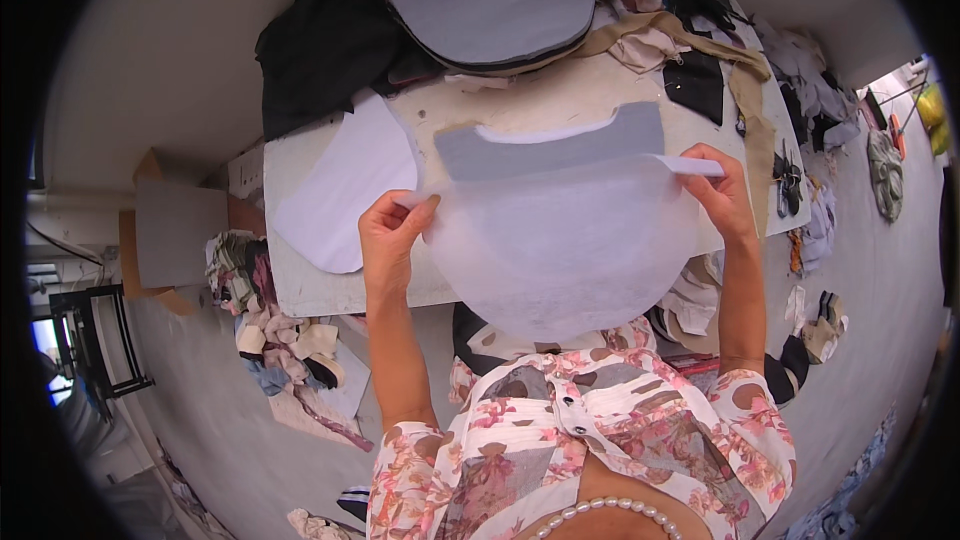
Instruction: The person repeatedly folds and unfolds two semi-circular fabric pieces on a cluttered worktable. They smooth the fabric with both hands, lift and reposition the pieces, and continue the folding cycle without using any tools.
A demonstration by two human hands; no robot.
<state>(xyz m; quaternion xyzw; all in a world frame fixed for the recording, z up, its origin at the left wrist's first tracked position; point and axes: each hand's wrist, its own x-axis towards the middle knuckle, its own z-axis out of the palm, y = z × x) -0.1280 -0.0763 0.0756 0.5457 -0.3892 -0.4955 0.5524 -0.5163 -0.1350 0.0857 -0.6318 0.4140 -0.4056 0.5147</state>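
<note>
Between my two hands hangs a thin, see-through white sheet (560,250) with a rounded lower edge. My left hand (392,225) pinches its upper left corner. Its upper right corner is gripped by my right hand (718,192), where the edge is folded over in a strip. Just beyond the sheet, a grey piece (550,152) with a scooped top edge and a white layer lies on the table (450,290); the sheet covers its near part. A white cut piece (350,190) with curved sides lies flat beside my left hand.
At the back rests a stack of grey half-round pieces (500,5), next to black cloth (325,55). Scissors (788,182) and a long beige strip (748,120) lie along the right side. Fabric scraps (290,340) are heaped off the left edge, near a cardboard box (175,235).
</note>
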